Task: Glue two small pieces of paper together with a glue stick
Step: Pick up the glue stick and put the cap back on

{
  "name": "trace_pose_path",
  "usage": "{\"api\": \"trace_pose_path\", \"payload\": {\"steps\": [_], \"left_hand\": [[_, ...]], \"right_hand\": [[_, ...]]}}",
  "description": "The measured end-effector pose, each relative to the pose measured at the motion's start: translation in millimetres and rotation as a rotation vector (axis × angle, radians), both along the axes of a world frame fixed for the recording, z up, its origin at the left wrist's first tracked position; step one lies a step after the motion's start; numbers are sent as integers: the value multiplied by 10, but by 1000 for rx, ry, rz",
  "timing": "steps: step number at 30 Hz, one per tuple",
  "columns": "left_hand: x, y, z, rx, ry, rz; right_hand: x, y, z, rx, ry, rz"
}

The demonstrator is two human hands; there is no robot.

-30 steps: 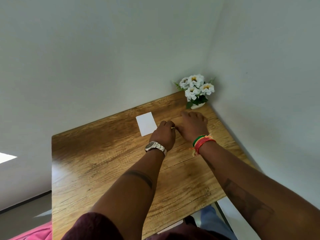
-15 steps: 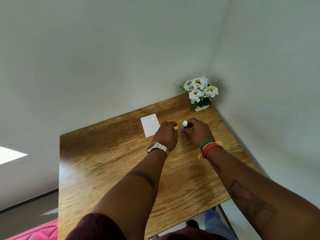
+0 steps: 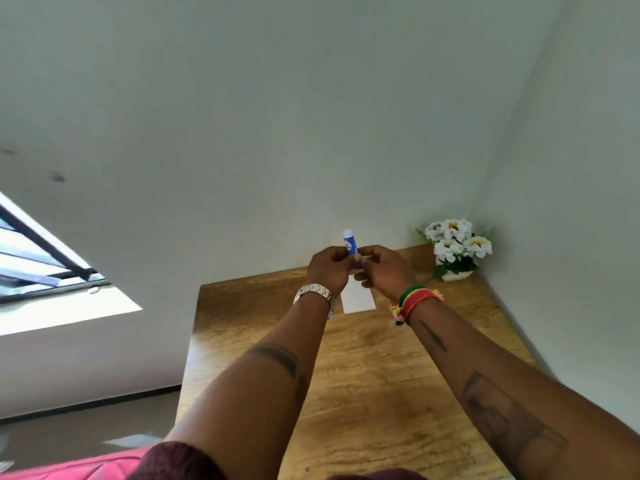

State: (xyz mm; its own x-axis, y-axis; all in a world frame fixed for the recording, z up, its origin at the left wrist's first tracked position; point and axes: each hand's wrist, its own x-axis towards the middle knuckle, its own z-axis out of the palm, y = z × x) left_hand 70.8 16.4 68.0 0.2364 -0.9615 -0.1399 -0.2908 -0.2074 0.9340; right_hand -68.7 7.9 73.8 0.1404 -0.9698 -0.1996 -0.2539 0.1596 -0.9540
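A blue glue stick (image 3: 350, 244) with a white top stands upright, raised above the table between both hands. My left hand (image 3: 327, 271), with a metal watch on the wrist, pinches its blue body. My right hand (image 3: 381, 271), with coloured bracelets on the wrist, grips its lower end, which the fingers hide. One small white piece of paper (image 3: 358, 299) lies flat on the wooden table (image 3: 381, 375), just below and behind my hands and partly covered by them. I see no second paper and no cap.
A small white pot of white flowers (image 3: 455, 249) stands in the table's far right corner, against the walls. Grey walls close the table's far and right sides. A window (image 3: 41, 268) is at the left, and pink fabric (image 3: 69, 467) lies at the bottom left.
Both hands have lifted from the tabletop with the glue stick, which now stands upright between them. The yellow cap seen in my left hand is out of sight. The camera has tilted up and left.
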Motion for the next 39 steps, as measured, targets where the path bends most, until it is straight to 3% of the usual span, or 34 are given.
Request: {"api": "trace_pose_path", "payload": {"steps": [12,22,27,36,39], "left_hand": [[419,46,364,-66,97,72],[386,-67,507,-119,49,81],[409,-122,565,-135,27,103],[437,-116,552,-146,-5,95],[447,-107,498,-132,-23,88]], "right_hand": [[369,-108,270,29,-1,229],[468,-203,367,-80,212,119],[429,-215,430,-23,20,252],[403,-217,449,-19,63,177],[409,-176,399,39,-32,227]]}}
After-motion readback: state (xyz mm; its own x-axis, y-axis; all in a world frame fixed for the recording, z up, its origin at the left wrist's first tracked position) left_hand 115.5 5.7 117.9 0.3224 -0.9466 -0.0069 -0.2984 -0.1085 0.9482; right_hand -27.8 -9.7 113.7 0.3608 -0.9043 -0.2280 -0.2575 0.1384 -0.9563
